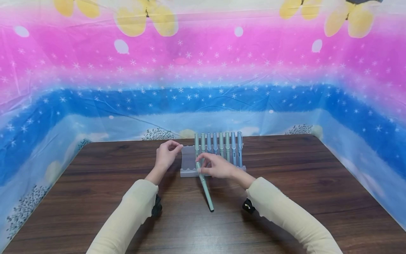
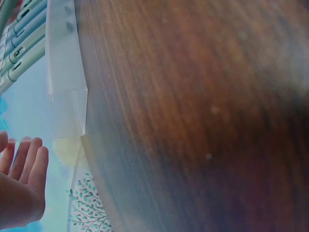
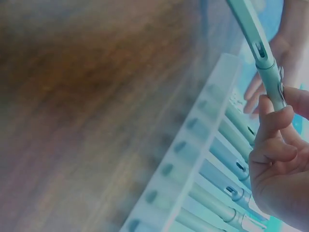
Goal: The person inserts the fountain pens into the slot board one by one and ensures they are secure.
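A clear plastic pen rack [image 1: 189,173] stands on the table, with several green and blue capped pens [image 1: 239,150] upright in its middle and right slots. My right hand [image 1: 219,166] pinches a light green pen [image 1: 207,192] by its capped end, between thumb and fingers. This pen slants in front of the rack, its dark-tipped end toward me; the right wrist view shows the pen's clip [image 3: 281,87] beside the thumb. At the rack's upper left corner, my left hand [image 1: 165,154] pinches the edge with thumb and index finger. The other left fingers extend loosely [image 2: 31,164].
The rack's left slots hold no pens. Dark wood-grain tabletop [image 1: 285,197] surrounds the rack. Behind and at both sides hangs a pink and blue patterned cloth [image 1: 203,70]. Each wrist carries a black device [image 1: 248,206] under a cream sleeve [image 1: 279,208].
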{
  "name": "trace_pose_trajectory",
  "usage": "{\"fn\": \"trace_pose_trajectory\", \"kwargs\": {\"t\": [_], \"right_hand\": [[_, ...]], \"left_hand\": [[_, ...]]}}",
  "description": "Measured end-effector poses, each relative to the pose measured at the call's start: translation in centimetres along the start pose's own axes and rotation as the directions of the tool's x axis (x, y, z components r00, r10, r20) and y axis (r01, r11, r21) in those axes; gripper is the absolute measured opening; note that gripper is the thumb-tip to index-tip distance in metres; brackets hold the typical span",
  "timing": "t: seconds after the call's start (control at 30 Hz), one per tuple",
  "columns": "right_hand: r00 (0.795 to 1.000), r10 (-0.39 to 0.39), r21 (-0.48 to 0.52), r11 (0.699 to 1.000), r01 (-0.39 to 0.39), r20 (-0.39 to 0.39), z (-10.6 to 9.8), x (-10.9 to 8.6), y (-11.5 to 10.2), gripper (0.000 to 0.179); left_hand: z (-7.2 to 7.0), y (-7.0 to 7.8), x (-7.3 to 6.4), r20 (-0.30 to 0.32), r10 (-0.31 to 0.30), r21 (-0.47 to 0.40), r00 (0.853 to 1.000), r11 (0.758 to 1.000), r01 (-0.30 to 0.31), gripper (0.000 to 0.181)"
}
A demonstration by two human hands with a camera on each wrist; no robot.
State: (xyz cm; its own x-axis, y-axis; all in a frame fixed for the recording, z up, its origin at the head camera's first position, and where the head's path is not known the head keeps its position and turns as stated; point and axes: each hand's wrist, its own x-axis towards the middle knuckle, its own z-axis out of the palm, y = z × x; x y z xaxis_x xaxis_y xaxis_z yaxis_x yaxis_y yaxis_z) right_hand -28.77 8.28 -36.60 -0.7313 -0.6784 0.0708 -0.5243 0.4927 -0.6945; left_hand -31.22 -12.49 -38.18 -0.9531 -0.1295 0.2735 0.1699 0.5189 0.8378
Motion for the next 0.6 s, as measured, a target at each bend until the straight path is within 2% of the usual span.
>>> {"fn": "trace_pose_trajectory", "kwargs": {"t": [0.17, 0.33, 0.6], "right_hand": [[0.996, -0.03, 0.006, 1.0, 0.031, -0.085, -0.8, 0.7, 0.0, 0.028], [0.983, -0.04, 0.033, 0.998, 0.047, -0.176, -1.5, 1.3, -0.4, 0.031], [0.939, -0.065, -0.018, 0.998, 0.063, -0.338, -2.5, 2.5, -1.5, 0.032]], "left_hand": [[0.0, 0.0, 0.0, -0.004, 0.01, 0.009, 1.0, 1.0, -0.01, 0.018], [0.0, -0.1, 0.1, 0.0, 0.009, 0.012, 1.0, 1.0, -0.009, 0.019], [-0.1, 0.0, 0.1, 0.003, -0.002, 0.016, 1.0, 1.0, 0.002, 0.017]]}}
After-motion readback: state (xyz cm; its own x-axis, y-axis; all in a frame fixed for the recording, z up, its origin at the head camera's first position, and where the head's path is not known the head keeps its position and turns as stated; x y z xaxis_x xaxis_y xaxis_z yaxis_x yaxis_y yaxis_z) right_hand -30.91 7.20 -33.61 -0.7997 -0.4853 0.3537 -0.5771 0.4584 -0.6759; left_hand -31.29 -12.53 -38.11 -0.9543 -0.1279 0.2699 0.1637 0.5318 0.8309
